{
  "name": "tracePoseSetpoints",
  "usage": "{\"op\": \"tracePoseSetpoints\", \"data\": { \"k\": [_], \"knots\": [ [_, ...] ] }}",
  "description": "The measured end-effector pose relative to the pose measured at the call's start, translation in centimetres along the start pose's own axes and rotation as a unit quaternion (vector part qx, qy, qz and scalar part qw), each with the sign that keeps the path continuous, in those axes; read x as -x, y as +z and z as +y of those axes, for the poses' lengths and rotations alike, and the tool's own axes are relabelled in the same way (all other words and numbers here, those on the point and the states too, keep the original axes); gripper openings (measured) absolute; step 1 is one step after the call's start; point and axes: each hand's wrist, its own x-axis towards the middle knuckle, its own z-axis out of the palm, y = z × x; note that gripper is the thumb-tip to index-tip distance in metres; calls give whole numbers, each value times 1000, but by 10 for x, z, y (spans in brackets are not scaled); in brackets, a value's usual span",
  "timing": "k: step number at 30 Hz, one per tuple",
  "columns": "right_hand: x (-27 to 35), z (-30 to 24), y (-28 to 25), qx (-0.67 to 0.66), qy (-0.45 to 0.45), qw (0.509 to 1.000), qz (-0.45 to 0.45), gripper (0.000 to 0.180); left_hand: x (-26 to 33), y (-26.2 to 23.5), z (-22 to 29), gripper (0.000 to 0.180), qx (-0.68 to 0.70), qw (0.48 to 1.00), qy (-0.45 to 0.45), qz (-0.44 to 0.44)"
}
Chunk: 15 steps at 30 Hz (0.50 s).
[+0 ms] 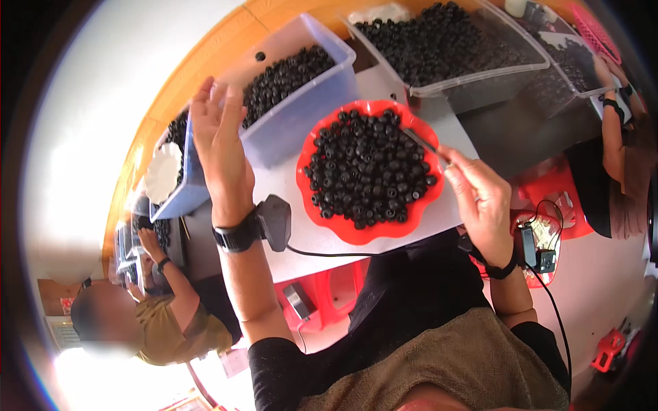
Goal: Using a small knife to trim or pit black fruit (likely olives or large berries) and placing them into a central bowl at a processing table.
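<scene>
A red scalloped bowl (361,237) stands on the white tabletop in front of me, heaped with round black bead-like pieces (367,168), some showing a hole. My right hand (483,192) is closed around a slim grey metal tool (421,140); its tip reaches over the bowl's right rim, and its exact kind is unclear. Raised to the left of the bowl, my left hand (221,133) has its fingers apart and holds nothing. It is beside a bluish clear bin (301,113) of the same pieces. One lone black piece (260,56) shows near that bin's far wall, perhaps in the air.
A larger clear bin (480,81) of black pieces stands at the back right. Another bin (195,181) at left holds a white scalloped dish (164,172). Co-workers sit on both sides. A black cable (329,254) runs from my left wrist across the table's front.
</scene>
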Motion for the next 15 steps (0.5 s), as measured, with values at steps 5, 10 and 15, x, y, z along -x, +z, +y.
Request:
{"op": "tracePoseSetpoints", "data": {
  "k": [5,10,15],
  "knots": [
    [7,27,-11,-19,84,996,11,24,127,-13,-8,23,-346,934,93,7],
    [10,37,-10,11,104,995,-3,24,228,-14,-48,19,-392,832,335,-203],
    [16,38,-1,23,117,993,-23,27,247,-6,-68,24,-397,790,430,-182]
  ]
}}
